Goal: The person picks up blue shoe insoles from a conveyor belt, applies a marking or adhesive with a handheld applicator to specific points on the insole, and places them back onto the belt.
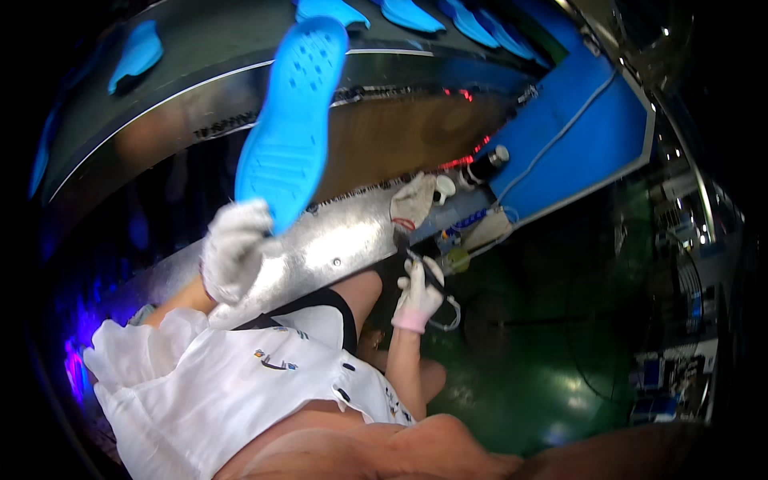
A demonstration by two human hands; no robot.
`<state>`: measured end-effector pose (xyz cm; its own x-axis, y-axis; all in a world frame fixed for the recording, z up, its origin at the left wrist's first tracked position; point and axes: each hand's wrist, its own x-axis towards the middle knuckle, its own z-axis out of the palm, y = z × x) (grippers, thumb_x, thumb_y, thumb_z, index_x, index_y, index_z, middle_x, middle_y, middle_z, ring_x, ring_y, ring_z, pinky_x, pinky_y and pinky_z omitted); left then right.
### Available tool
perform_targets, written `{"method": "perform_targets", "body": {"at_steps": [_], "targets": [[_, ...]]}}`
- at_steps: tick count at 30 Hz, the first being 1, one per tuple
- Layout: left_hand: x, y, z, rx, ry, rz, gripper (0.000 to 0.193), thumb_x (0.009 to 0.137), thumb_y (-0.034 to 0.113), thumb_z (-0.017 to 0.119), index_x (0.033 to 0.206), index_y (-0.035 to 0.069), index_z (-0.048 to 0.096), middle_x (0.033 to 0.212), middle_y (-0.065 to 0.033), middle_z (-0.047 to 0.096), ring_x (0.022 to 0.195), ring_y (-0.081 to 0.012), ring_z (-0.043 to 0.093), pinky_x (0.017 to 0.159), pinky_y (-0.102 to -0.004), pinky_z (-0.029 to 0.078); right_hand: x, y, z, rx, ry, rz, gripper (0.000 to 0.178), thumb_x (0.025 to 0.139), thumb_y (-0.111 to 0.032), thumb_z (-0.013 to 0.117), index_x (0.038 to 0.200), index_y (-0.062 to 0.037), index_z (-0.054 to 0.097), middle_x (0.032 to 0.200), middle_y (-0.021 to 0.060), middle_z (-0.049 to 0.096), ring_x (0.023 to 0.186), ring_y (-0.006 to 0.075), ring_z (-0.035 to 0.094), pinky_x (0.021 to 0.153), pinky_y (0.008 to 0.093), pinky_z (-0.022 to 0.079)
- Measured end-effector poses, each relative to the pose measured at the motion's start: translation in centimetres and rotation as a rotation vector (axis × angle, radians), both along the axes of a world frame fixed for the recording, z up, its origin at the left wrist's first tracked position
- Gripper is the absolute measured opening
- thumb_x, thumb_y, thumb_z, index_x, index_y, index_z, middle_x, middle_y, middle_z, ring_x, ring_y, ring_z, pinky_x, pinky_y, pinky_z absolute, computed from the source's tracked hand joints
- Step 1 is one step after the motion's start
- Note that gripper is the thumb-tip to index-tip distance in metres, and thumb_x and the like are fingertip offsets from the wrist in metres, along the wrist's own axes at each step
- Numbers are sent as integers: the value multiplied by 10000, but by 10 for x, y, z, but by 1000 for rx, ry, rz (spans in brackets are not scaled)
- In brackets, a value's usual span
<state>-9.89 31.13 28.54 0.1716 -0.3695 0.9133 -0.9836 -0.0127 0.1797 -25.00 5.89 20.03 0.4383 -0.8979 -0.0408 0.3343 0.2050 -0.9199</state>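
Note:
My left hand (234, 250), in a white glove, is closed on the lower end of a blue shoe insole (292, 120). The insole is raised, its ribbed and patterned face showing, with a cluster of small marks near its upper end. On the right, my right hand (418, 296) wears a white glove with a pink cuff. Its fingers are closed around a slim dark handheld tool (434, 278), and a thin pale hose loops beside the wrist. The tool's tip is too dark to make out. My hands are well apart.
Several more blue insoles (412, 14) lie along a dark conveyor belt (216, 48); another insole (138, 54) lies at left. A shiny metal ledge (336, 240) crosses before my lap, with a pale glove (412, 202) on it. A blue panel (592, 120) with a cable stands right.

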Motion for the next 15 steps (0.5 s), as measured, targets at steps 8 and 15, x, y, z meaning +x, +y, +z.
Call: {"method": "perform_targets", "body": {"at_steps": [8, 15], "targets": [[-23, -23, -158, 247, 535, -132, 321, 708, -40, 753, 927, 31, 530, 1048, -167, 613, 1004, -342, 608, 852, -398, 517, 22, -10, -9, 112, 34, -29, 237, 900, -105, 668, 1090, 25, 612, 917, 80, 661, 722, 125, 641, 512, 206, 483], [9, -50, -108, -194, 1839, -359, 659, 893, 553, 504, 1349, 87, 412, 1401, -194, 431, 1160, -318, 559, 854, -420, 518, 26, -7, -11, 304, -21, -61, 163, 895, -109, 662, 996, 16, 636, 792, 56, 633, 624, 111, 584, 522, 229, 492]]}}
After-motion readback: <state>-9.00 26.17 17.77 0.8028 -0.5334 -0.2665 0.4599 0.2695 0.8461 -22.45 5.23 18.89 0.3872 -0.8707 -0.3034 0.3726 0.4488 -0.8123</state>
